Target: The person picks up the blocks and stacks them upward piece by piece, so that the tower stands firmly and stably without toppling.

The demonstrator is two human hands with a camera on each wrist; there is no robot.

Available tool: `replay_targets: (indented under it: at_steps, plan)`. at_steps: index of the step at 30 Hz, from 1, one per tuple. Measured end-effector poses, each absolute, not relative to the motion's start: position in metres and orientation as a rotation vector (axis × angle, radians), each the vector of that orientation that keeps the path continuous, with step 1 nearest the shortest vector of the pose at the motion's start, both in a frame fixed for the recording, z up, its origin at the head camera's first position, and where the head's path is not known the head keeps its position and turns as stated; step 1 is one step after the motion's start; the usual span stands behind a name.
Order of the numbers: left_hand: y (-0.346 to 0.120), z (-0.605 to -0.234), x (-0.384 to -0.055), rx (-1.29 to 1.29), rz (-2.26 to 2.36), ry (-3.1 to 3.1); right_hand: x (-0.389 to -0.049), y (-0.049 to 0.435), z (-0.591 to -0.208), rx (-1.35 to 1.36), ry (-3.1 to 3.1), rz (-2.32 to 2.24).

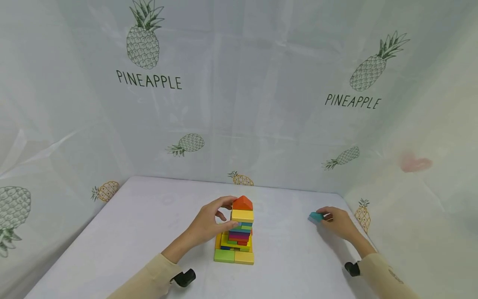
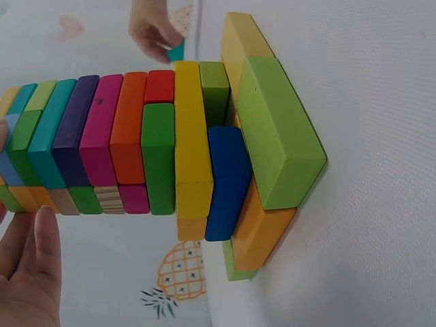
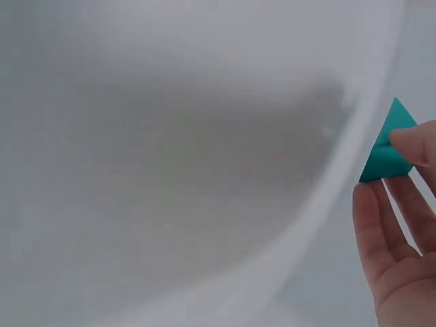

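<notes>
A tall tower of colourful wooden blocks [image 1: 239, 237] stands on the table, topped by a yellow block [image 1: 242, 215] and an orange triangular block [image 1: 243, 203]. My left hand [image 1: 207, 220] is at the tower's upper left, its thumb and index finger spread and touching the top blocks. In the left wrist view, its fingers [image 2: 46, 238] show beside the tower's upper end. Off to the right, my right hand [image 1: 337, 223] pinches a teal triangular block [image 3: 390, 146] between thumb and fingers, low over the table.
The white table [image 1: 164, 207] has its far edge against a hanging sheet [image 1: 254, 91] printed with pineapples. At the tower's foot, a light green block [image 2: 279, 129] and a pale orange block [image 1: 244, 257] lie flat. The table's right edge runs close by my right hand.
</notes>
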State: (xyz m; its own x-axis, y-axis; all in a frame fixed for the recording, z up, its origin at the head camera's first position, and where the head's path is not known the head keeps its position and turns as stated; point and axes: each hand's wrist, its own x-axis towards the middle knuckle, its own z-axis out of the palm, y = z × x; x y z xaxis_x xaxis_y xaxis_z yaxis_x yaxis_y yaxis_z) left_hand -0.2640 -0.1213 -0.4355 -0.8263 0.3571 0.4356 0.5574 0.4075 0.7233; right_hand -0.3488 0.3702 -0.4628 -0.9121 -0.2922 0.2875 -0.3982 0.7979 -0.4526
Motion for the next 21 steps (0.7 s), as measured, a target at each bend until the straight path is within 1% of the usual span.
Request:
replay_targets:
  at_steps: [5, 11, 16, 21]
  plan:
    - [-0.122, -0.436, -0.264, -0.813, -1.4, -2.443, -0.335, 0.325, -0.436, 0.753, -2.674, 0.824]
    - [-0.122, -0.437, -0.265, -0.805, -1.393, -2.445, -0.309, 0.272, -0.398, 1.039, -2.534, 0.884]
    - [-0.121, -0.436, -0.264, -0.798, -1.387, -2.45, -0.285, 0.235, -0.371, 1.126, -2.501, 0.916]
    - [-0.121, -0.437, -0.264, -0.784, -1.39, -2.459, -0.27, 0.207, -0.354, 1.193, -2.493, 0.911]
